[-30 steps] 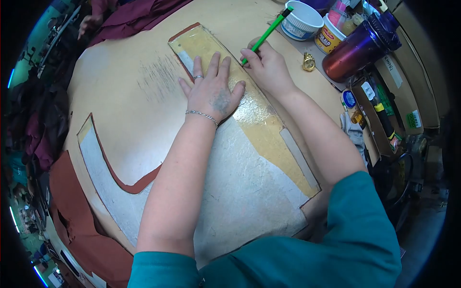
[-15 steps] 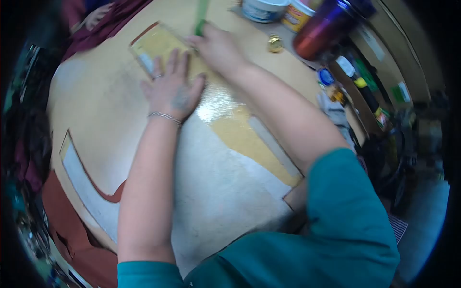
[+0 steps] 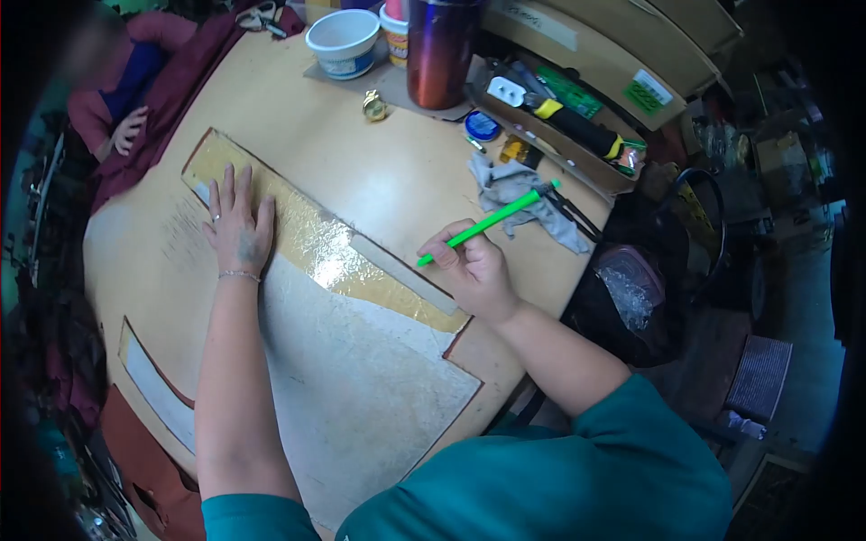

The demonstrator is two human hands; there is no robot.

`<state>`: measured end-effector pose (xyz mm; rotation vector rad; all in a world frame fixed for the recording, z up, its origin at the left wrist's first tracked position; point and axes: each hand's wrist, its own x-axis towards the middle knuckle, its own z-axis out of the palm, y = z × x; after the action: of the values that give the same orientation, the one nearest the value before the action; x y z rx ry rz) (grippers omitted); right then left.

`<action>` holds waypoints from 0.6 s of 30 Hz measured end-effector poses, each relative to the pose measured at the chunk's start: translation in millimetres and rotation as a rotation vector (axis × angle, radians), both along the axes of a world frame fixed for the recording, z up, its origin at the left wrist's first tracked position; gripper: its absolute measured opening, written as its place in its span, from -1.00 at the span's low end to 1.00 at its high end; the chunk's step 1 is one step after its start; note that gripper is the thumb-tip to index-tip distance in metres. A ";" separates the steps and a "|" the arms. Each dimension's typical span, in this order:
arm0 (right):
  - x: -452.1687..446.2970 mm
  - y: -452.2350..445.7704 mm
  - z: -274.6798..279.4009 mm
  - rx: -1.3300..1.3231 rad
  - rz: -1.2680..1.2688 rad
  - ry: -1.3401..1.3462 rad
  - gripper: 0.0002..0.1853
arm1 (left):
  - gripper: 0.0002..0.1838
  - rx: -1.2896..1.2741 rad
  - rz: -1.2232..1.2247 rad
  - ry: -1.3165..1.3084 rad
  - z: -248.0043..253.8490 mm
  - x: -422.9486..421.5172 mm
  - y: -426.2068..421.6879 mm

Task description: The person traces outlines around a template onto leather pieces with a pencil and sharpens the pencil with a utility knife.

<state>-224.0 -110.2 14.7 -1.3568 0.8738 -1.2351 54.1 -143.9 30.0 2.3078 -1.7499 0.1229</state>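
My left hand (image 3: pixel 240 230) lies flat with its fingers stretched out on the yellowish, shiny part of a large piece of sheet material (image 3: pixel 361 397). The rest of that piece is whitish grey, with a thin brown edge. A grey strip (image 3: pixel 401 273) lies along its right side. My right hand (image 3: pixel 474 275) is closed around a slim, bright green pen-like stick (image 3: pixel 505 217), just beyond the strip. The stick slants up to the right, its lower tip near the piece's edge. A smaller curved piece (image 3: pixel 155 383) lies left of my left forearm.
A white tub (image 3: pixel 343 43), a gold watch (image 3: pixel 373 105) and a purple-red tumbler (image 3: pixel 440 54) stand at the back. A grey rag (image 3: pixel 523 194) and a cardboard tray of tools (image 3: pixel 559 122) are at right. Another person's hand (image 3: pixel 129 132) rests on maroon cloth at upper left.
My right hand, with the green stick, has moved from the piece's far end back toward me along its right edge. My left hand stays flat on the piece. The camera view has shifted.
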 end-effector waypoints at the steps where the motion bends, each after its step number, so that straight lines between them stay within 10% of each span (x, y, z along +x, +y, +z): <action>1: 0.9 -2.9 -0.7 -0.040 0.004 0.033 -0.82 | -0.49 -0.069 -0.061 -0.024 -0.4 -2.8 7.0; 5: 1.0 -7.5 -4.6 -0.056 0.038 0.071 -0.82 | -0.74 -0.328 -0.397 0.243 21.0 -57.1 57.3; 10: 1.8 -8.8 -2.4 0.017 0.089 0.051 -0.89 | -0.35 0.116 -0.218 0.204 25.2 -133.7 110.6; 18: 12.2 -15.7 -0.6 -0.076 0.072 0.089 -0.84 | -0.25 0.133 -0.177 0.101 23.5 -140.9 112.6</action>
<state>-211.8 -125.9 14.1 -1.5010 0.8398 -1.1699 -86.7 -31.3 53.5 2.1904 -1.9528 -0.1430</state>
